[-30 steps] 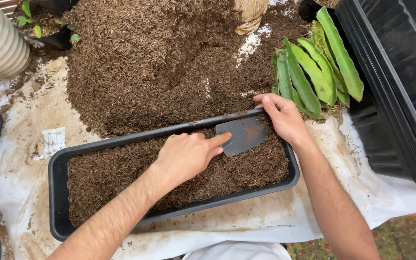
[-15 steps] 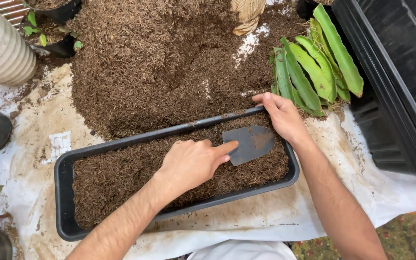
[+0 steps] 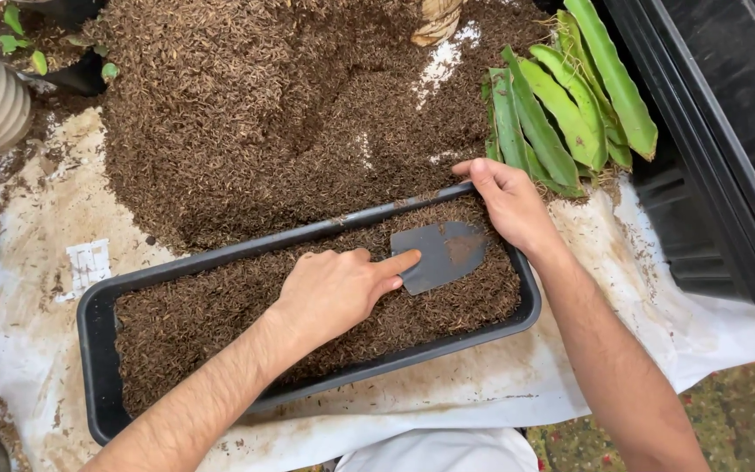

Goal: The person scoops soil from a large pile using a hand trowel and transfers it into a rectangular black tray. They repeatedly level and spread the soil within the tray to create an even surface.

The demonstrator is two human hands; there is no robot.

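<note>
Two hands are engaged at the tray [image 3: 98, 350]. Soil fill is judged mostly done: the tray is loaded to near the rim along its length, surface still uneven. A trowel [image 3: 440, 255] is gripped by the left hand [image 3: 334, 293], fingers closed on the handle, index laid along the blade, blade flat on the soil at the tray's 2 o'clock end. The far rim is pinched by the right hand [image 3: 504, 201]. Levelling is left. Cuttings [image 3: 561, 114] are unplanted at 1 o'clock; loose soil [image 3: 246, 96] is heaped at 12.
</note>
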